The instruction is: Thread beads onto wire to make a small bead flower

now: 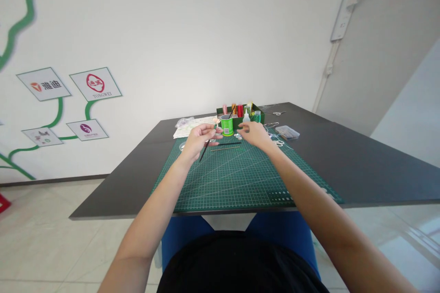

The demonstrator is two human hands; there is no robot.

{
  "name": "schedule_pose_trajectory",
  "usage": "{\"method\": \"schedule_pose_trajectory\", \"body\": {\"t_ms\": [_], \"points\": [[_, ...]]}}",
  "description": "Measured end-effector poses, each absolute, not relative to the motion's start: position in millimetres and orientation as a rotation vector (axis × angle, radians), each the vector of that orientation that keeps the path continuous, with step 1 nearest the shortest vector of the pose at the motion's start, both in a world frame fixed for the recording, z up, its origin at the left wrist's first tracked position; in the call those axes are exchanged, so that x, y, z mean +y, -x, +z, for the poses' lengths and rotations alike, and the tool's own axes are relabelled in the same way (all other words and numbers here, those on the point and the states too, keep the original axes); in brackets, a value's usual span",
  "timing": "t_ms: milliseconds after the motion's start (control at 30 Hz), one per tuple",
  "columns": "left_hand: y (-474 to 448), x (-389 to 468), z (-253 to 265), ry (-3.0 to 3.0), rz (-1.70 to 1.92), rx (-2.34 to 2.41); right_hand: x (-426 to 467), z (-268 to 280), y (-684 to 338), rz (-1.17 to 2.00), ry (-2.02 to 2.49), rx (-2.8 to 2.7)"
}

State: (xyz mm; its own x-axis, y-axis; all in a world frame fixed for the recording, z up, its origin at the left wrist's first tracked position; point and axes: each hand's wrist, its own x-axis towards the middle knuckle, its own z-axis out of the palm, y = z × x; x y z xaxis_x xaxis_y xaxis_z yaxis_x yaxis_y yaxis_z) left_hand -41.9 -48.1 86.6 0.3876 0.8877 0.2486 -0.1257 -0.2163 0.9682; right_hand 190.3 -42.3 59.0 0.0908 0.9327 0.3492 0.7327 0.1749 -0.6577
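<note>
My left hand [199,141] is closed on a thin dark stick [205,150], which slants down to the left below the fingers. Just above the fingertips is a small pale pink flower [216,120] with a bit of green; I cannot tell whether it is fixed to the stick. My right hand [255,133] is over the back of the green cutting mat [220,183]. Its fingers are bent, thumb and fingertips slightly apart, with nothing visible between them. Small whitish pieces [238,137] lie just below. Between the hands stands a green can [227,125] with a dark stick in it.
Behind the can, a dark green box [219,111] holds several thread spools [239,110]. A white glue bottle [246,116] stands before it. A dark rod [229,143], white-handled scissors [278,143] and a clear case [288,132] lie nearby. White paper [181,131] lies back left.
</note>
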Motion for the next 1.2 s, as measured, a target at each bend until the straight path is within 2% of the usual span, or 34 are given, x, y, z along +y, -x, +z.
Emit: {"method": "schedule_pose_trajectory", "body": {"t_ms": [100, 167, 333, 467, 800, 1000, 1200], "points": [[28, -43, 79, -1.486, 1.126, 0.653, -56, 63, -173, 1.016, 1.072, -1.614], [21, -40, 75, -1.481, 1.157, 0.635, -63, 61, -161, 1.361, 0.861, -1.621], [15, -31, 70, -1.447, 1.213, 0.639, -59, 46, -148, 1.68, 0.785, -1.497], [20, -21, 65, -1.479, 1.217, 0.648, -45, 38, -160, 1.655, 0.723, -1.498], [19, -1, 38, -1.841, 1.253, 0.862, -43, 43, -202, 1.291, 0.84, -1.625], [18, 1, 19, -1.991, 1.326, 0.953, -45, 22, -193, 1.064, 0.947, -1.868], [21, -2, -4, -2.231, 1.216, 1.06, -50, 14, -188, 0.888, 1.039, -2.098]]}}
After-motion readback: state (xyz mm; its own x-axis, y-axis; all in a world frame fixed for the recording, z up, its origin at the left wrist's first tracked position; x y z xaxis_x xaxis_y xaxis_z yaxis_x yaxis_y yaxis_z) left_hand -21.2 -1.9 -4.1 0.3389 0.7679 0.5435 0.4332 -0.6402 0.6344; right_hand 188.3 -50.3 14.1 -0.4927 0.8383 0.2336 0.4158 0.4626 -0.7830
